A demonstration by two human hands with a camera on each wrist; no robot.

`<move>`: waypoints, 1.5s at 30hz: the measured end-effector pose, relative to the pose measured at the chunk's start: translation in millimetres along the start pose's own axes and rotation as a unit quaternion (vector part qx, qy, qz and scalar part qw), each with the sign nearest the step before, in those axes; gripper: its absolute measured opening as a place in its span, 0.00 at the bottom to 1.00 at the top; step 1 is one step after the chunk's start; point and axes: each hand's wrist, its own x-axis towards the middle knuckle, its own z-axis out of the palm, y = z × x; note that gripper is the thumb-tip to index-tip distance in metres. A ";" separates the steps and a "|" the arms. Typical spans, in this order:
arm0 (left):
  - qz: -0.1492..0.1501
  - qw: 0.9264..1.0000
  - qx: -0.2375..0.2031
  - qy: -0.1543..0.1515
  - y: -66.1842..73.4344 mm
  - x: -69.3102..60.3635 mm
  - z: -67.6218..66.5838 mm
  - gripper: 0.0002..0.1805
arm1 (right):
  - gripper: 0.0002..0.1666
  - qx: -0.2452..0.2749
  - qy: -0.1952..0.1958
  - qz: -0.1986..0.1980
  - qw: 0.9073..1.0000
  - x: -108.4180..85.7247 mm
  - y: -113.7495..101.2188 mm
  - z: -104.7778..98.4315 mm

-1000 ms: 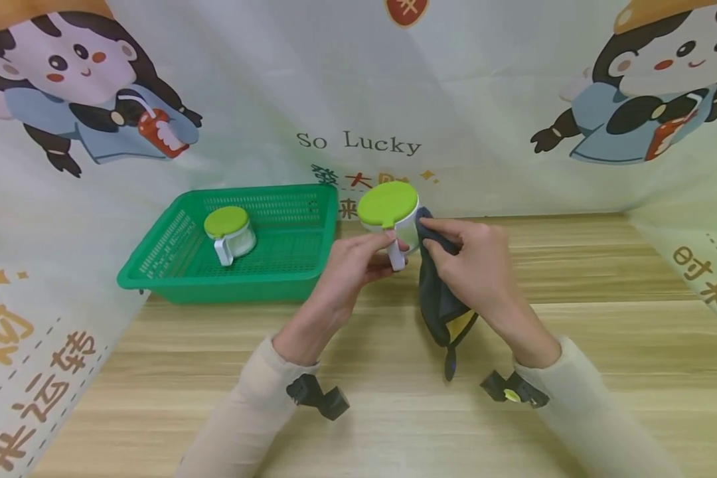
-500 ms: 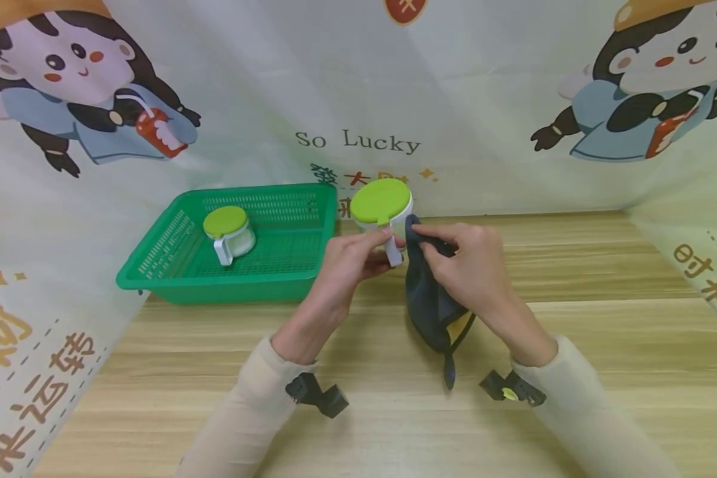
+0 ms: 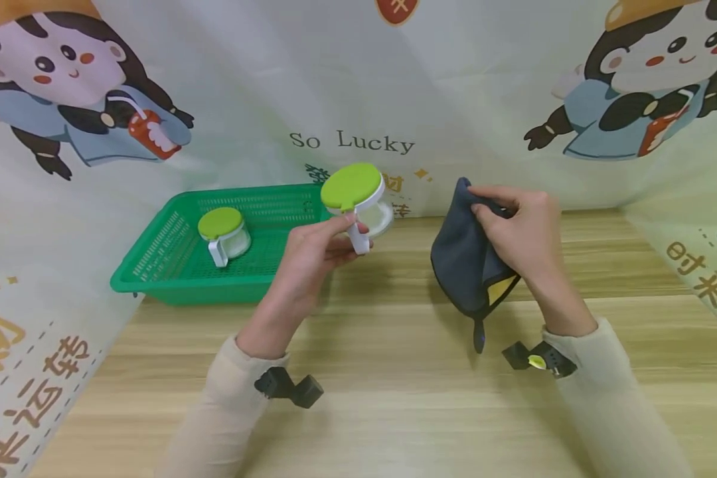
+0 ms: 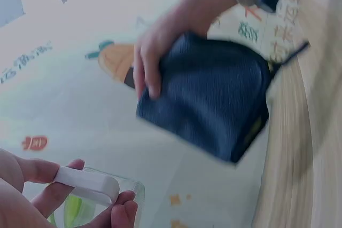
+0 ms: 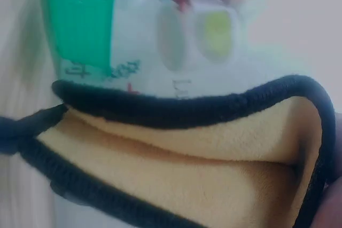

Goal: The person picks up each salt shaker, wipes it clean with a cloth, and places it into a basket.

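My left hand (image 3: 313,255) grips the white handle of a clear glass jar with a green lid (image 3: 352,186), tilted above the table. Its white handle (image 4: 88,182) lies between thumb and fingers in the left wrist view. Off to the right, my right hand (image 3: 522,232) pinches the top of a dark grey cloth (image 3: 469,255), which hangs down with a loop at its lower tip. Jar and cloth are apart. The cloth's yellow inner side (image 5: 176,180) fills much of the right wrist view.
A green plastic basket (image 3: 209,292) stands at the back left, partly behind the held jar. Inside it sits a second green-lidded jar (image 3: 224,232). The wooden table (image 3: 382,398) meets a printed white backdrop (image 3: 454,86) at its back edge.
The jar has moved left and up, with its glass side turned more to the right. The cloth has come away from the jar, moving right and up with my right hand.
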 end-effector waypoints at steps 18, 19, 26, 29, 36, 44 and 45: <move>-0.181 0.977 0.106 0.026 12.3 65.2 -128.7 0.25 | 0.14 -0.031 -0.003 0.056 0.998 13.3 13.0 -29.0; -0.196 0.975 0.106 0.022 10.8 70.4 -132.6 0.25 | 0.14 -0.033 -0.005 0.057 0.998 13.4 14.0 -28.9; -0.228 0.960 0.162 0.014 -3.5 101.4 -143.2 0.27 | 0.14 -0.029 -0.016 0.066 0.997 15.1 20.8 -29.1; -0.240 0.958 0.155 0.017 -10.2 110.4 -147.0 0.26 | 0.15 -0.017 -0.037 0.088 0.995 16.5 26.6 -27.3; -0.257 0.955 0.146 0.002 -24.1 114.6 -157.7 0.23 | 0.20 0.032 -0.102 0.154 0.982 20.6 51.9 -18.5; -0.237 0.951 0.197 -0.006 -35.5 112.4 -167.0 0.16 | 0.28 -0.022 -0.225 0.238 0.945 22.8 95.1 -28.0; -0.240 0.950 0.198 -0.004 -36.8 112.3 -167.6 0.15 | 0.30 -0.034 -0.236 0.245 0.940 22.3 102.1 -30.8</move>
